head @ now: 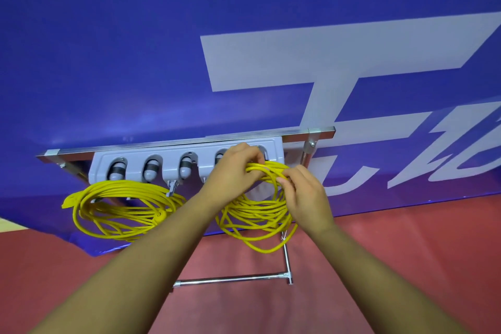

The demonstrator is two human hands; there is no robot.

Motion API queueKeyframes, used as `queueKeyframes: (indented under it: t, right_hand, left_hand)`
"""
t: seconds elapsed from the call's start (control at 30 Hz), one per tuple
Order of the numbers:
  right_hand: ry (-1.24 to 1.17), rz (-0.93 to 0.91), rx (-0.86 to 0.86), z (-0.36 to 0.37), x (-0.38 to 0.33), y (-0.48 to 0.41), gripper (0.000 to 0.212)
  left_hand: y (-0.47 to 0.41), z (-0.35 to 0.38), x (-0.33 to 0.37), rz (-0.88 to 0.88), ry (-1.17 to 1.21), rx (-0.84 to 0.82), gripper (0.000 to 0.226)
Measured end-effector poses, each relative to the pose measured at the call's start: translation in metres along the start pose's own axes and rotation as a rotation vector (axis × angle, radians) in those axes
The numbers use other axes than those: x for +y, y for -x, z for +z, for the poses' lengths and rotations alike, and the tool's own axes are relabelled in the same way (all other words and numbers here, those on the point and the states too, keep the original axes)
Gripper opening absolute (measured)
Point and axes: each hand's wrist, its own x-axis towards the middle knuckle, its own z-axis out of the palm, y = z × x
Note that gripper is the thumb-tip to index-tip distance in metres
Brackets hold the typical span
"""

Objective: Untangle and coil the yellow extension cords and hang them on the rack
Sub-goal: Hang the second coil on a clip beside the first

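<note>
Both hands hold the second yellow cord coil point(254, 214) up at the right end of the grey rack point(162, 156). The left hand point(230, 171) has its fingers curled over the top of the bundle, against the rack's last holder. The right hand point(306, 195) pinches the strands just below and right of that. The cord looks light, limp and slick. Its loops sag unevenly beneath the rack and would likely spill apart unless gathered at the top, where the turns meet. The first coil point(122, 206) hangs under the rack's left holders, well apart. Room is open below and in front of the rack. The metal frame point(287, 260) has an upright just right of it, and a trailing loop crosses that leg and could snag.
</note>
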Motion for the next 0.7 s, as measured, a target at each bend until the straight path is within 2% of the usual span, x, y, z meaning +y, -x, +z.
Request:
queueKeyframes:
  t: [0.07, 0.13, 0.3, 0.5, 0.7]
  right_hand:
    - [-0.015, 0.049, -0.029, -0.002, -0.007, 0.001, 0.025]
    - [0.102, 0.060, -0.058, -0.002, -0.013, 0.000, 0.038]
    - [0.141, 0.090, -0.098, -0.007, -0.011, -0.005, 0.012]
    - [0.096, 0.186, -0.034, -0.031, -0.008, -0.020, 0.015]
    - [0.003, 0.366, -0.209, -0.026, -0.005, -0.046, 0.019]
  left_hand:
    - [-0.005, 0.004, 0.005, -0.065, 0.027, 0.039, 0.012]
    - [-0.006, 0.007, 0.008, -0.089, 0.050, 0.068, 0.013]
    - [-0.007, -0.001, 0.006, -0.170, 0.172, 0.019, 0.014]
    - [-0.008, -0.020, -0.010, -0.112, 0.119, -0.106, 0.018]
    - [-0.011, -0.018, -0.021, -0.072, -0.034, -0.090, 0.019]
